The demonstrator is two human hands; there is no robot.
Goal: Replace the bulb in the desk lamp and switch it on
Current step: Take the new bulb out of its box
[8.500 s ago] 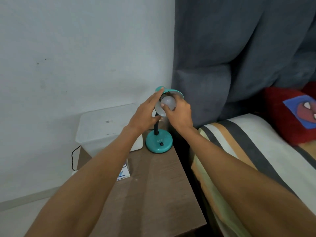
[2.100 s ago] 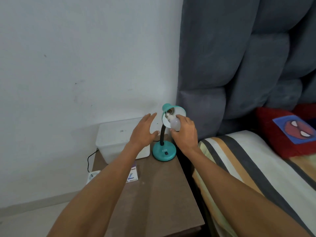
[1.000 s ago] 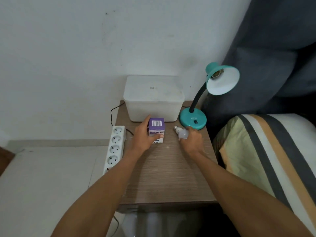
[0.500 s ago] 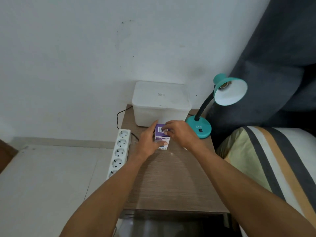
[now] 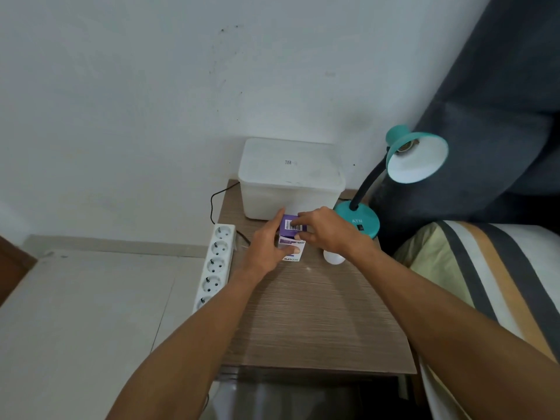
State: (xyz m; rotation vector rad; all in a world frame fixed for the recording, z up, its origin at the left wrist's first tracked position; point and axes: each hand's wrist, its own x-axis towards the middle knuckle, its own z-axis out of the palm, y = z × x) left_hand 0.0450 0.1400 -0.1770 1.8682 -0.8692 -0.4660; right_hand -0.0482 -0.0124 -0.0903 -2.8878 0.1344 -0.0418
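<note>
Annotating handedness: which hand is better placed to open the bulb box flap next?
Probably right: the right hand already has its fingertips on the top of the bulb box, while the left hand grips its side, steadying it.

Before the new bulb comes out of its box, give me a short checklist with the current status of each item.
1. Lamp socket empty, ready for a bulb: ok.
2. Old bulb set down on the table, out of both hands: ok.
3. Bulb box steadied: ok, left hand grips its side.
4. Box top being worked: ok, right hand pinches at the barcode flap.
5. Flap open, new bulb visible: not ok, the box looks closed.
6. Lamp switch off, plug state: cannot tell.
</note>
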